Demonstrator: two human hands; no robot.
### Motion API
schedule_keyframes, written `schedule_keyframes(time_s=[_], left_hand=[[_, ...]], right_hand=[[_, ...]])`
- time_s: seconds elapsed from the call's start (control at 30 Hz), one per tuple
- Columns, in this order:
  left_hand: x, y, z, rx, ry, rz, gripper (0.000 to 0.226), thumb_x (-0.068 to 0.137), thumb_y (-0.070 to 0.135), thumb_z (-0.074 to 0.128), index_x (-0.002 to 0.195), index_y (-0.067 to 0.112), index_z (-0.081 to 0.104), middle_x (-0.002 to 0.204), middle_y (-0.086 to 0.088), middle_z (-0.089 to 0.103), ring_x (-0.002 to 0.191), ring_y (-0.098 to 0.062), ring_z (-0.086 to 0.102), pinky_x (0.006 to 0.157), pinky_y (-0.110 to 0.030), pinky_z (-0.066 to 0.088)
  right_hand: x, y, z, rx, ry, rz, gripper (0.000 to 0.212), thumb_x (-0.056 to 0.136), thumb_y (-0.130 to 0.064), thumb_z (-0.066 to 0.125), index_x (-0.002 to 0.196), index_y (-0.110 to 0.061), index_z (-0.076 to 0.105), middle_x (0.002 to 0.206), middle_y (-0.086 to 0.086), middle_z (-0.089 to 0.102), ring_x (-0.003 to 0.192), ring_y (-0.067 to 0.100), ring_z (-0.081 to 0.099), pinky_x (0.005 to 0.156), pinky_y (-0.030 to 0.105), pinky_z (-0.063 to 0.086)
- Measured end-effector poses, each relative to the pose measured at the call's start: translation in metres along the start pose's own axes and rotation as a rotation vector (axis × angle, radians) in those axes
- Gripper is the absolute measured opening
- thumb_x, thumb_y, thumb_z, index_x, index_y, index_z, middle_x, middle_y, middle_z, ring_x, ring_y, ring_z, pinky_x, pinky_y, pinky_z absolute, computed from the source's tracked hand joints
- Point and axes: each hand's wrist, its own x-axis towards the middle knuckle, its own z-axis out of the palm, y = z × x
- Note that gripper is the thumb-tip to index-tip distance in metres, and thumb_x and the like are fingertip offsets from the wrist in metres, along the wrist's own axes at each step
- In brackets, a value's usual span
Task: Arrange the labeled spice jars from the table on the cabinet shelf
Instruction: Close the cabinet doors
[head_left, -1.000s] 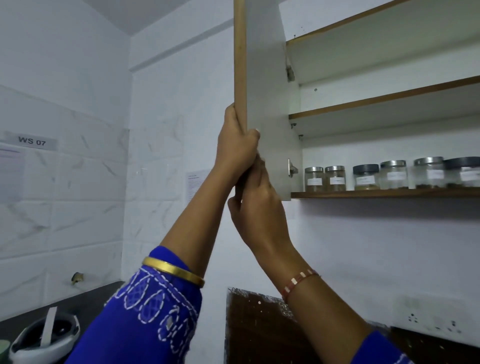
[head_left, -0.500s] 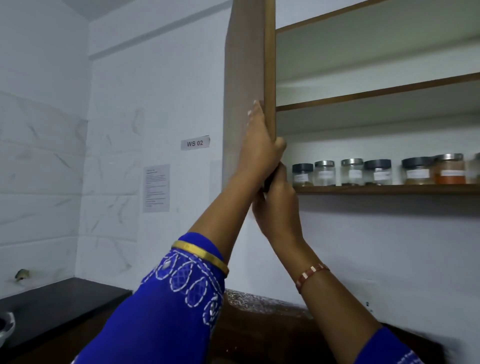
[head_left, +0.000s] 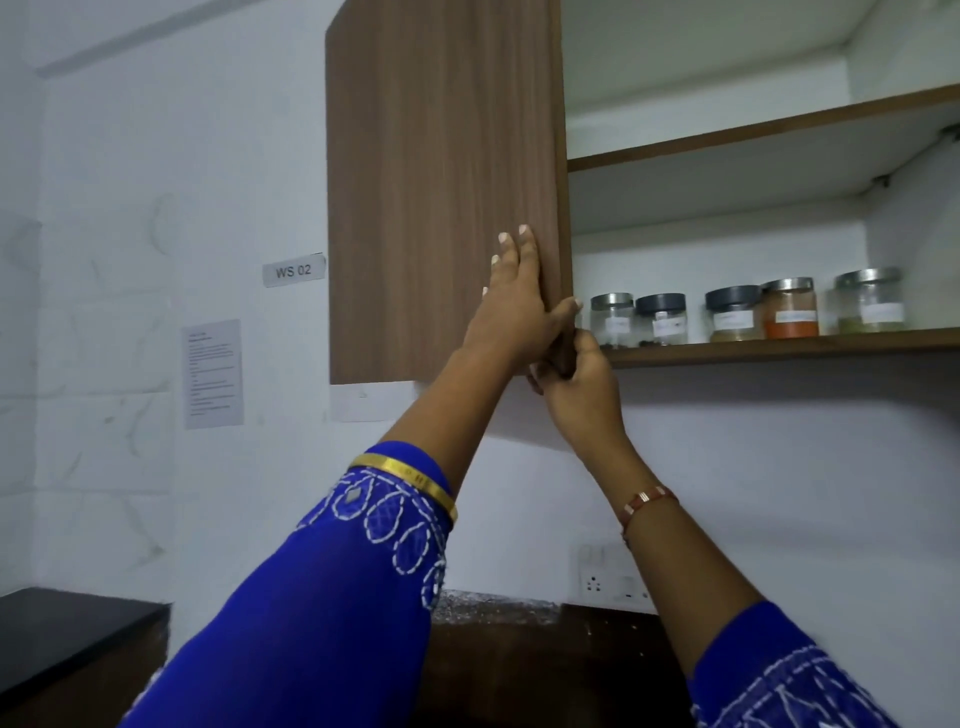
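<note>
Both hands (head_left: 524, 312) on wood-grain cabinet door (head_left: 441, 182); white tiled wall (head_left: 104, 364).

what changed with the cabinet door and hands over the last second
The cabinet door has swung toward closing, so its brown front now faces the camera. The left hand went from gripping the edge to lying flat on the front. The right hand still grips the lower corner, and the spice jars stay lined up on the shelf.

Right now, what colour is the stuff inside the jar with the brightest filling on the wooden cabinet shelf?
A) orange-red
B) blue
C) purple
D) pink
A: the clear glass jar with a silver metal lid, second from the right in the row on the brown wooden cabinet shelf, holds an orange-red powder.
</note>
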Motion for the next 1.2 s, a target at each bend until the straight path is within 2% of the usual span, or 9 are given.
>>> schedule_keyframes(time_s=[0.1, 0.27, 0.37, 0.43, 0.67, 0.77, 0.87, 1.1, 1.2], left_hand=[[0.013, -0.003, 0.025, 0.019, 0.027, 0.035, 0.087, 0.091, 0.037, 0.049, 0.145, 0.013, -0.013, 0.156, -0.012, -0.016, 0.144, -0.029, -0.009, 0.117, -0.044, 0.001], [0.037, -0.01, 0.066, 0.119, 0.051, 0.066, 0.082, 0.092, 0.04, 0.043, 0.145, 0.013, -0.013, 0.155, -0.013, -0.017, 0.144, -0.029, -0.011, 0.117, -0.043, 0.0], [0.048, -0.02, 0.083, 0.203, 0.044, 0.104, 0.08, 0.093, 0.046, 0.038, 0.146, 0.014, -0.012, 0.156, -0.012, -0.016, 0.144, -0.028, -0.011, 0.117, -0.043, 0.0], [0.053, -0.032, 0.091, 0.294, 0.029, 0.137, 0.077, 0.093, 0.048, 0.034, 0.146, 0.016, -0.013, 0.156, -0.011, -0.016, 0.145, -0.026, -0.01, 0.117, -0.044, 0.0], [0.058, -0.067, 0.118, 0.382, -0.031, 0.198, 0.068, 0.097, 0.038, 0.031, 0.146, 0.019, -0.012, 0.156, -0.007, -0.017, 0.144, -0.027, -0.012, 0.117, -0.043, 0.0], [0.061, -0.075, 0.13, 0.382, -0.04, 0.201, 0.068, 0.097, 0.037, 0.032, 0.146, 0.02, -0.012, 0.156, -0.007, -0.018, 0.144, -0.028, -0.014, 0.117, -0.043, 0.0], [0.067, -0.08, 0.14, 0.389, -0.043, 0.2, 0.068, 0.097, 0.037, 0.031, 0.146, 0.019, -0.013, 0.155, -0.008, -0.019, 0.144, -0.028, -0.015, 0.117, -0.043, -0.001], [0.077, -0.087, 0.158, 0.394, -0.018, 0.201, 0.069, 0.097, 0.039, 0.03, 0.145, 0.018, -0.015, 0.155, -0.01, -0.02, 0.143, -0.03, -0.017, 0.116, -0.044, -0.004], [0.08, -0.09, 0.165, 0.41, -0.027, 0.199, 0.069, 0.097, 0.038, 0.029, 0.145, 0.017, -0.016, 0.155, -0.011, -0.021, 0.143, -0.031, -0.018, 0.116, -0.045, -0.005]], right_hand=[[0.016, 0.017, -0.011, 0.063, 0.005, 0.059, 0.03, 0.09, -0.006, 0.056, 0.119, -0.006, 0.053, 0.111, 0.013, 0.065, 0.103, 0.027, 0.063, 0.088, 0.044, 0.055], [0.042, 0.045, -0.031, 0.063, -0.016, 0.125, 0.018, 0.091, -0.005, 0.055, 0.109, -0.006, 0.056, 0.099, 0.011, 0.064, 0.082, 0.02, 0.064, 0.065, 0.021, 0.057], [0.056, 0.062, -0.037, 0.049, 0.018, 0.172, 0.012, 0.091, -0.008, 0.056, 0.101, -0.001, 0.058, 0.09, 0.016, 0.065, 0.07, 0.02, 0.063, 0.06, 0.021, 0.057], [0.064, 0.07, -0.041, 0.026, 0.035, 0.197, 0.018, 0.091, -0.009, 0.056, 0.103, 0.003, 0.06, 0.088, 0.018, 0.065, 0.067, 0.019, 0.063, 0.061, 0.023, 0.057], [0.085, 0.09, -0.047, 0.09, 0.061, 0.323, 0.029, 0.089, -0.01, 0.06, 0.106, 0.013, 0.057, 0.076, 0.018, 0.057, 0.059, 0.021, 0.055, 0.048, 0.017, 0.053], [0.093, 0.098, -0.049, 0.016, 0.065, 0.357, 0.018, 0.087, -0.017, 0.063, 0.093, -0.001, 0.061, 0.07, 0.014, 0.059, 0.058, 0.021, 0.058, 0.056, 0.023, 0.056], [0.101, 0.104, -0.049, -0.032, 0.072, 0.369, 0.018, 0.088, -0.02, 0.062, 0.094, -0.003, 0.061, 0.071, 0.015, 0.059, 0.058, 0.022, 0.058, 0.063, 0.029, 0.056], [0.112, 0.117, -0.047, -0.29, 0.077, 0.333, 0.039, 0.088, -0.033, 0.061, 0.098, 0.005, 0.063, 0.071, 0.019, 0.063, 0.049, 0.022, 0.058, 0.05, 0.027, 0.054], [0.114, 0.126, -0.046, -0.467, 0.115, 0.272, 0.038, 0.089, -0.037, 0.058, 0.078, -0.001, 0.064, 0.078, 0.021, 0.066, 0.067, 0.032, 0.065, 0.063, 0.038, 0.059]])
